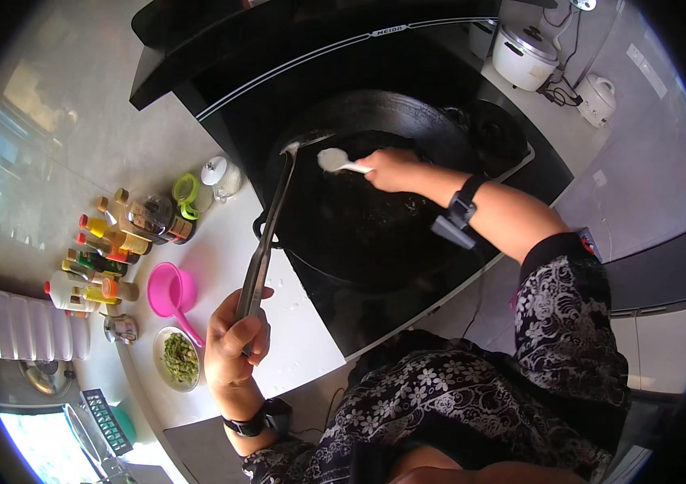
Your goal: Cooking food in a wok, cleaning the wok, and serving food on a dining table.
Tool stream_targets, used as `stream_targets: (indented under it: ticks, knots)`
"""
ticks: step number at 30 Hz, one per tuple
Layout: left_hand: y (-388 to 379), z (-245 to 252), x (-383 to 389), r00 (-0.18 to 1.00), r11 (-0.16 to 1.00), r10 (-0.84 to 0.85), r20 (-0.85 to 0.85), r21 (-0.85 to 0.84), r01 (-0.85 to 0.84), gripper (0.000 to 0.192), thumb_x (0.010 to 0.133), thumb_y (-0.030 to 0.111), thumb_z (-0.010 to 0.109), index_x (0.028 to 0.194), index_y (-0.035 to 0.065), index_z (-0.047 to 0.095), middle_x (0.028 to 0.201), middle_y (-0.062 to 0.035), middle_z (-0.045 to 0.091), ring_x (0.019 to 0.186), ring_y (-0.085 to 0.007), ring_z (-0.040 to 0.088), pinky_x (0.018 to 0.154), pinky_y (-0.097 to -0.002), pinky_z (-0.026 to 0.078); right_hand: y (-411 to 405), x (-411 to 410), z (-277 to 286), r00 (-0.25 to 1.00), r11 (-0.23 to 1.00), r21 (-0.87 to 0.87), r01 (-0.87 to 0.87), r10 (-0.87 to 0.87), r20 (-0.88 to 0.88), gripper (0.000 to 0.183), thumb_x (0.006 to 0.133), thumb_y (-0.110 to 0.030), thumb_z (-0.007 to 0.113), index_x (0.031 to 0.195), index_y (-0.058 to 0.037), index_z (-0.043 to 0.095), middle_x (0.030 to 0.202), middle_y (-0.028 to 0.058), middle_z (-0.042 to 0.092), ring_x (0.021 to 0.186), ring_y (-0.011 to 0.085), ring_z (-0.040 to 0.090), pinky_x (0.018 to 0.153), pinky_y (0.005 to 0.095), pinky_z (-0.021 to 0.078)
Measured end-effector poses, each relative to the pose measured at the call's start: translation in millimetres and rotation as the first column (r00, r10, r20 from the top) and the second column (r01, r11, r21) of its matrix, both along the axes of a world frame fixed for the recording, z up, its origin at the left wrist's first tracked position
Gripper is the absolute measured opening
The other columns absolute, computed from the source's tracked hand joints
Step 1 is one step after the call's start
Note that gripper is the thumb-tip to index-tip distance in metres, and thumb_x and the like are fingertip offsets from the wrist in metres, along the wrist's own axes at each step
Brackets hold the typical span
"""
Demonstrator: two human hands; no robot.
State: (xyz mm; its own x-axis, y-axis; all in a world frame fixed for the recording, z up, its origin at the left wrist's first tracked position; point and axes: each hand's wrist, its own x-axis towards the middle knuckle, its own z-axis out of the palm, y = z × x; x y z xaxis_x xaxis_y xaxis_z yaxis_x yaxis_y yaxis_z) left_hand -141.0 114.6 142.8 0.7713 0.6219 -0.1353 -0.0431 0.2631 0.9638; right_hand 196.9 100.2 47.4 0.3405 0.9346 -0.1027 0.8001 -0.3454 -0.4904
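Observation:
My left hand (237, 339) grips the handle of a metal cooking spatula or ladle (267, 236), whose far end rests near the left rim of a large dark wok (397, 109). A white residue shows where handle and head meet. Over the wok, my right hand (388, 170) holds a white spoon (334, 160) heaped with a white substance. Some shiny wet patches show on the wok's dark inside. Left of the wok, a glass jar with a white lid (214, 171) stands beside an open jar with a green lid (186, 192).
On the left counter are several sauce bottles (101, 248), a pink dipper (170, 290) and a plate of chopped green food (179, 360). A black range hood (164, 60) juts over the back left. A white rice cooker (524, 57) stands at the back right.

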Motion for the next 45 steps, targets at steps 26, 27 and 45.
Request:
stream_targets:
  ticks: [26, 27, 45]
  knots:
    - [2.4, -4.2, -10.1, 0.999, 0.999, 0.002, 0.04, -0.034, -0.001, 0.046, 0.071, 0.018, 0.057, 0.103, -0.0127, 0.045, 0.047, -0.0028, 0.041, 0.032, -0.0065, 0.03, 0.03, -0.0179, 0.023, -20.5, -9.1, -4.0, 0.997, 0.98, -0.195, 0.036, -0.021, 0.08, 0.025, 0.072, -0.008, 0.05, 0.094, -0.0112, 0.063, 0.088, 0.0109, 0.062, 0.084, 0.0263, 0.06, 0.071, 0.0357, 0.0467]
    - [2.5, -4.5, -12.3, 0.999, 0.999, 0.002, 0.05, -0.035, 0.0, 0.046, 0.071, 0.018, 0.057, 0.103, -0.0128, 0.045, 0.047, -0.0028, 0.041, 0.032, -0.0065, 0.03, 0.03, -0.0179, 0.023, -26.0, -14.6, -10.4, 0.988, 0.977, -0.21, -0.043, 0.073, 0.137, 0.026, 0.072, -0.008, 0.049, 0.094, -0.0116, 0.062, 0.089, 0.0106, 0.062, 0.084, 0.026, 0.06, 0.071, 0.0356, 0.0467]
    - [6.1, -0.3, -5.2, 0.993, 0.997, -0.02, 0.114, -0.068, 0.028, 0.047, 0.071, 0.018, 0.058, 0.104, -0.0127, 0.045, 0.046, -0.0033, 0.041, 0.031, -0.0064, 0.03, 0.029, -0.0179, 0.023, 21.8, 7.5, -3.9, 0.969, 0.988, -0.072, 0.136, -0.117, 0.219, 0.043, 0.081, -0.016, 0.043, 0.124, -0.0193, 0.041, 0.087, 0.0088, 0.061, 0.082, 0.0274, 0.059, 0.066, 0.0386, 0.0467]
